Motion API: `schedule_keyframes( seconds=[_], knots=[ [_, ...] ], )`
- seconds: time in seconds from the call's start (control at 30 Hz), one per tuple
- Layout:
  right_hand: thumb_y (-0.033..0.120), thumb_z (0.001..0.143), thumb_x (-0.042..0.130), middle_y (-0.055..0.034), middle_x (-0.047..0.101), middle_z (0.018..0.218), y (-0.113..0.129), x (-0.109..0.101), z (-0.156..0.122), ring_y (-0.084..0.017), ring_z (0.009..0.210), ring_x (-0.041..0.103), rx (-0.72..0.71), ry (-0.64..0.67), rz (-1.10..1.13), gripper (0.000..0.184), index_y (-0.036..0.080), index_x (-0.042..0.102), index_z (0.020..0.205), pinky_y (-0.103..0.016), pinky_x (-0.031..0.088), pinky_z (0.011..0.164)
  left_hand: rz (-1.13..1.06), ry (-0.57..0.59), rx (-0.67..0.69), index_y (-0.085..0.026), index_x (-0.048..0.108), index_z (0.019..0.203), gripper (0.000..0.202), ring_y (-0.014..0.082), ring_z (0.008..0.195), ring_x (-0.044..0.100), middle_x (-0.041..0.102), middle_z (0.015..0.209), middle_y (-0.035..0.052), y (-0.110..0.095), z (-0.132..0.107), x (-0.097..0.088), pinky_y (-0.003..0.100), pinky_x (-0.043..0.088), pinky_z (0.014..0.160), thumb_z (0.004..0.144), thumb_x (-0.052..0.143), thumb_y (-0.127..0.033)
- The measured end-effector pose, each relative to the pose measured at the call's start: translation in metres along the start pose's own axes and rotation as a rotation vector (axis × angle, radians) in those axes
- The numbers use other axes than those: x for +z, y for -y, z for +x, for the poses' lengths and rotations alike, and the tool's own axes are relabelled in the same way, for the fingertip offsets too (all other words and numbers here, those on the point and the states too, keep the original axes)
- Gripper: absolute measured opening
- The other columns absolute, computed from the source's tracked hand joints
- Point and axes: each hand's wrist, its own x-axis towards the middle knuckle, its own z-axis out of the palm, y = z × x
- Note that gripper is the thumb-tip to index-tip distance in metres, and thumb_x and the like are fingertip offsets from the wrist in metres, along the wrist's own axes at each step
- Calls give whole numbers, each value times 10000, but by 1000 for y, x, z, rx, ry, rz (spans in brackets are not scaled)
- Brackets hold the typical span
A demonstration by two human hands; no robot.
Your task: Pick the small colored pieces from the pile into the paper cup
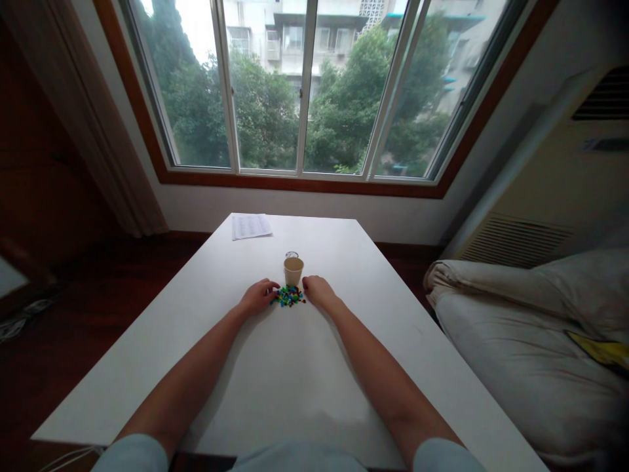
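Observation:
A small heap of multicoloured beads [289, 297], mostly blue and green, lies on the white table [289, 367]. Just behind it stands an upright tan paper cup [293, 271]; its contents cannot be made out. My left hand [258, 296] rests at the left edge of the heap, fingers bent and a little apart, fingertips by the beads. On the other side, my right hand [318, 290] is closed near the cup's lower right, its fingers curled together. Whatever it may hold is hidden. Behind the cup is a thin dark loop [291, 254], perhaps cord.
Printed sheets of paper [250, 226] lie at the table's far left corner. Beyond the table is a wide window [302, 98]. To the right stands a covered sofa [521, 347] with a yellow item [602, 351] on it. A curtain [105, 131] hangs at left.

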Motion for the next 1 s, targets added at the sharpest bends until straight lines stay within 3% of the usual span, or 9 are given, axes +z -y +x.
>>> schedule_keyframes(
  seconds=[0.13, 0.3, 0.43, 0.7, 1.0],
  knots=[
    [109, 882, 527, -92, 687, 965, -6, -1, 1, -197, 874, 612, 13, -135, 72, 179, 184, 683, 929, -269, 374, 715, -6, 1, 11, -243, 708, 1121, 276, 129, 744, 564, 620, 907, 16, 1, 0, 1, 250, 435, 720, 924, 542, -343],
    [149, 935, 484, -75, 632, 946, -6, -12, 1, -196, 880, 553, -9, -603, 224, 156, 188, 635, 945, -285, 398, 764, -11, -1, -1, -241, 706, 1126, 280, 128, 737, 558, 618, 909, 20, 2, 0, 1, 249, 432, 709, 927, 539, -345],
    [193, 963, 482, -68, 621, 940, 5, -16, 1, -206, 914, 533, -110, -791, 348, 142, 195, 623, 944, -311, 422, 822, -10, 8, 2, -240, 711, 1121, 282, 130, 740, 559, 622, 918, 25, 0, 0, 1, 247, 432, 707, 923, 541, -347],
    [190, 955, 505, -61, 622, 917, 35, -5, 14, -223, 939, 517, -160, -853, 393, 131, 211, 628, 916, -348, 428, 873, -8, -7, -3, -250, 711, 1119, 277, 127, 735, 555, 613, 902, 16, 2, 0, 2, 245, 437, 724, 914, 557, -356],
    [173, 933, 530, -56, 641, 903, 30, -2, 16, -223, 927, 508, -129, -807, 382, 128, 194, 656, 915, -352, 398, 888, -3, 1, -5, -243, 712, 1122, 282, 125, 736, 556, 618, 917, 21, -1, 0, -1, 248, 441, 733, 916, 552, -351]
  ],
)
